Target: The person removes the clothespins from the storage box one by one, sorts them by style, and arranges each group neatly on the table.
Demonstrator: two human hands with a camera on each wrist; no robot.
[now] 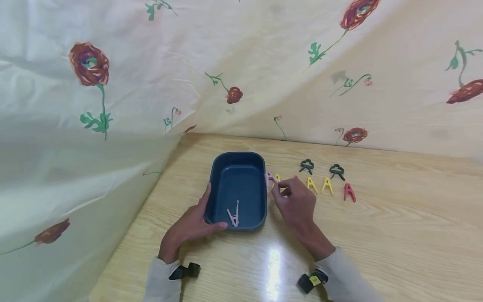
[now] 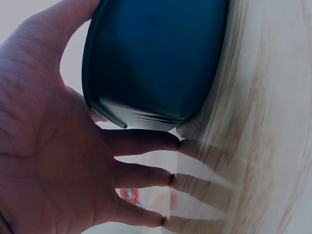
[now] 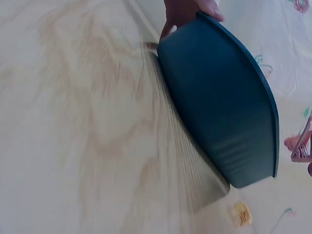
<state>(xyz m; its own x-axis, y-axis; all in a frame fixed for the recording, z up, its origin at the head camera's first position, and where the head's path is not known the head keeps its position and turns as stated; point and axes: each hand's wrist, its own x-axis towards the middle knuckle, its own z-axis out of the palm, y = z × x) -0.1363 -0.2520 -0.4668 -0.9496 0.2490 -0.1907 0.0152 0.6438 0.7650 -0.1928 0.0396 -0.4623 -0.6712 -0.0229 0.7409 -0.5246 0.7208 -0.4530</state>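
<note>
A dark blue plastic tub (image 1: pixel 237 156) sits on the table, with one pale pink clothespin (image 1: pixel 234 218) lying inside near its front. My left hand (image 1: pixel 192 222) holds the tub's near-left corner, thumb over the front rim and fingers along the left side. In the left wrist view, three straight fingers (image 2: pixel 141 174) reach down to the tabletop beside the tub. Just outside the tub's right rim, my right hand (image 1: pixel 296 203) pinches another pink clothespin (image 1: pixel 268 178) between thumb and fingertips. That pin also appears at the right wrist view's edge.
Right of the tub lie yellow clothespins (image 1: pixel 327 185), a red clothespin (image 1: pixel 349 192) and two dark green clips (image 1: pixel 307 165). My right hand partly covers another red piece (image 1: pixel 296 178). Flowered cloth (image 1: pixel 241 67) hangs behind and left of the wooden table (image 1: pixel 415 218).
</note>
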